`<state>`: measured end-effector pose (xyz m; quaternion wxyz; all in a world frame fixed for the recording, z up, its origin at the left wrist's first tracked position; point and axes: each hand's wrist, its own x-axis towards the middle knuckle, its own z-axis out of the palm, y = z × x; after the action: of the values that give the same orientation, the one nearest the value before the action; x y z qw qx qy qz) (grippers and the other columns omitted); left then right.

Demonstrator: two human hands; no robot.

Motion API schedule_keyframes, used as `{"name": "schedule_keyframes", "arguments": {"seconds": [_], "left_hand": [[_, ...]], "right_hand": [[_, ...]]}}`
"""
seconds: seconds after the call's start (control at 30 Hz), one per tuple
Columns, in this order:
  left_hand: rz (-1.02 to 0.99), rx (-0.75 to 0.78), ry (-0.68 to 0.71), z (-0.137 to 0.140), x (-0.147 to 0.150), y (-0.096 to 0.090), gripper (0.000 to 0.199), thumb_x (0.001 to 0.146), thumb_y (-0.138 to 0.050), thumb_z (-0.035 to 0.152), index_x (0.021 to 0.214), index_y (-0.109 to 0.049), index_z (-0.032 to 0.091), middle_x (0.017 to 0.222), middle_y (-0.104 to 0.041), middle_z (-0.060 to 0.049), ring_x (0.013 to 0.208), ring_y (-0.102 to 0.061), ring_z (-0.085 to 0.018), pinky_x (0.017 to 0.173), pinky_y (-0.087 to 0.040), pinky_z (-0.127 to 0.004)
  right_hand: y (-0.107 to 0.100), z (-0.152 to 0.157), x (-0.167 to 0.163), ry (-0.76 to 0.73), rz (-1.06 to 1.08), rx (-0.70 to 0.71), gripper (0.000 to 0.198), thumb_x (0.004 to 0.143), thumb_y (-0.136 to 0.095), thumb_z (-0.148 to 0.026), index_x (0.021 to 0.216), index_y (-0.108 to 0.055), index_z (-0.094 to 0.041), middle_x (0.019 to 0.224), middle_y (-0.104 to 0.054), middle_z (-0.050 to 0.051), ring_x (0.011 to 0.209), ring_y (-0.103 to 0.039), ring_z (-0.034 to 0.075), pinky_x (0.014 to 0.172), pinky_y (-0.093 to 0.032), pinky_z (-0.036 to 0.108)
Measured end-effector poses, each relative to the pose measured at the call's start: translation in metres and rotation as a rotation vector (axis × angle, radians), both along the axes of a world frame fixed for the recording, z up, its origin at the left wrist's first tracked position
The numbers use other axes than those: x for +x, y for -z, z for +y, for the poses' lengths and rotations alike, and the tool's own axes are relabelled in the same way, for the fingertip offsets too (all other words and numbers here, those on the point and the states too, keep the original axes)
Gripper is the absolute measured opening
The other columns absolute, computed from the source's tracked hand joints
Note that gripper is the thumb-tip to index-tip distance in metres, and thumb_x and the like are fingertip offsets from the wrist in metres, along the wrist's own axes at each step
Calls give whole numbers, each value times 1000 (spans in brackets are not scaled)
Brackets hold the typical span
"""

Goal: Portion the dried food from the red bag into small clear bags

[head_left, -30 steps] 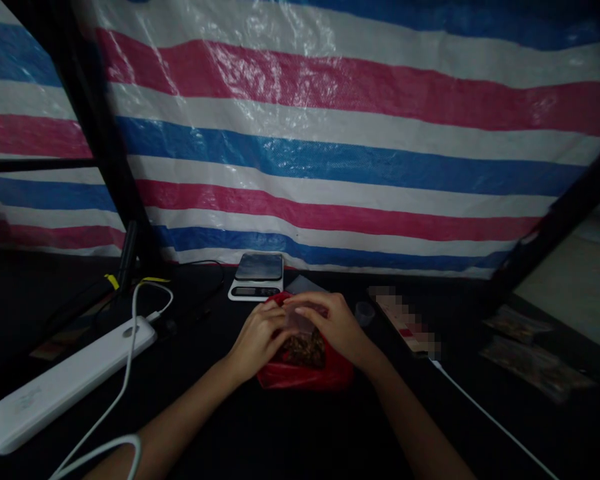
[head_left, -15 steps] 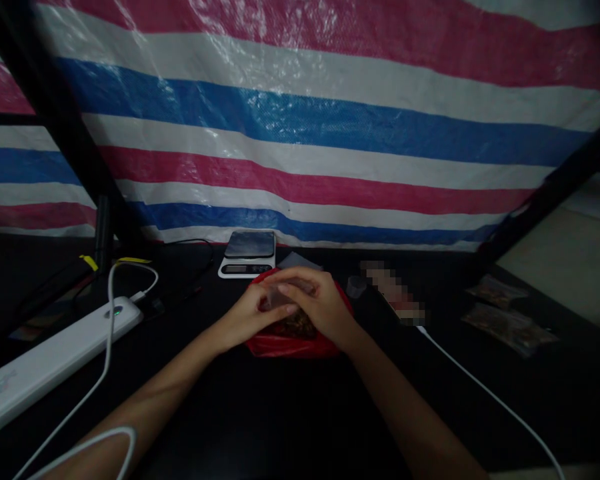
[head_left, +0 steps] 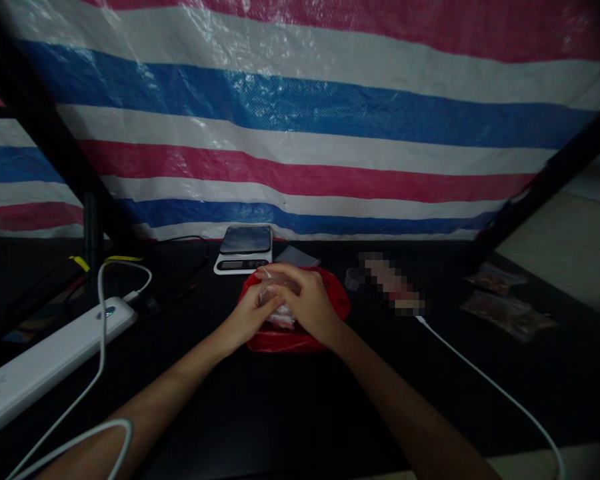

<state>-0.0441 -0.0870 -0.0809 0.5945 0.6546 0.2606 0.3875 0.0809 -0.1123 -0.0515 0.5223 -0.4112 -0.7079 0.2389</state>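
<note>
A clear plastic bag (head_left: pixel 281 315) is pinched between my two hands, over an open red plastic bag (head_left: pixel 336 293) on the black table. My left hand (head_left: pixel 250 312) grips the clear bag's left side, thumb near its top. Around the right side curls my right hand (head_left: pixel 313 303), its thumb meeting the left thumb. My fingers cover much of the clear bag, and its contents are hard to make out. Behind the hands stands a white digital scale (head_left: pixel 245 250) with a dark weighing plate.
Two clear bags of brown dried pieces (head_left: pixel 505 313) lie at the right. A small clear cup (head_left: pixel 353 279) is near a blurred-out object (head_left: pixel 393 283) on a white cable (head_left: pixel 485 383). A white power strip (head_left: pixel 55 367) lies left. Clear film (head_left: pixel 297 256) rests beside the scale.
The clear bag has tilted and shifted; its lower part now shows pale below my thumbs, where brown pieces showed before. Both hands stay closed on it. The view has shifted slightly.
</note>
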Motion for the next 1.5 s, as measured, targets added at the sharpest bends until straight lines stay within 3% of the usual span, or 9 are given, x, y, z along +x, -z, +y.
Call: {"name": "schedule_keyframes", "arguments": {"seconds": [0.23,0.5,0.9,1.2,1.5], "left_hand": [[21,-86,35,-3,1,0,33,71,-59,39,85,-59,10,60,-62,-2,49,-58,-13,48,-48,-24],[25,-19,17,-1,2,2,37,70,-59,46,63,-53,10,49,-54,1,39,-49,-7,39,-40,-17],[24,16,4,-4,6,4,39,72,-55,48,58,-48,12,46,-39,6,41,-32,-4,41,-25,-17],[-37,3,-80,-10,11,3,43,68,-57,52,56,-47,12,48,-38,5,44,-32,-5,44,-25,-18],[-92,6,-153,-9,14,13,41,68,-57,51,58,-50,11,51,-41,3,47,-35,-7,46,-28,-20]], "right_hand": [[5,-2,-5,7,61,-6,37,71,-44,-5,97,-63,-23,96,-67,-1,90,-61,13,83,-46,27],[3,-4,-8,41,76,-37,39,69,-40,-4,91,-66,-23,90,-68,-2,82,-63,12,78,-48,25],[6,-2,-3,-4,61,-26,38,69,-42,-5,89,-68,-25,86,-70,-3,79,-64,13,75,-50,24],[3,-4,-1,33,53,-53,36,67,-43,-6,83,-70,-24,80,-70,-1,75,-65,15,70,-51,26],[4,-2,-4,40,100,-80,30,64,-46,-8,75,-70,-22,77,-71,1,72,-66,17,68,-52,27]]}}
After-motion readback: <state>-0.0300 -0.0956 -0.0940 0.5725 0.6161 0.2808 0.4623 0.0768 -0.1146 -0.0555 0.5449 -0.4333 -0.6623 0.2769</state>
